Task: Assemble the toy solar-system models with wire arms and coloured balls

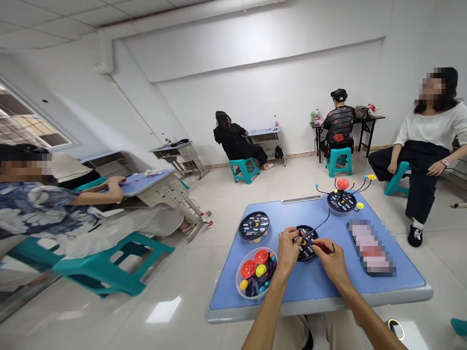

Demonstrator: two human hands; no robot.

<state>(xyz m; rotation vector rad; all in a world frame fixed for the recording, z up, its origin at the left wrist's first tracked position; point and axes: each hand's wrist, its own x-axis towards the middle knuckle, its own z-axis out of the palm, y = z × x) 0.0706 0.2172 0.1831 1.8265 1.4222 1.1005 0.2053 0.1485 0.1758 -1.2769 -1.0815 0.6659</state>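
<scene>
A round black disc with printed labels [305, 250] lies on the blue table in front of me. Over its left side is my left hand [290, 248], fingers pinched on a thin black rod. My right hand [331, 257] is closed at the disc's right edge, also on a thin black piece; whether both pieces are one cannot be made out. A long dark curved rod [323, 219] rises from the disc toward the back. Left of my left hand stands a clear bowl [238, 282] with red half-shells [248, 269], yellow balls [260, 271] and black parts.
An assembled planet model [342, 201] stands at the table's back right, a second labelled disc [254, 226] at the back left. A blurred flat item [371, 248] lies on the right. Several people sit around on green stools [244, 170].
</scene>
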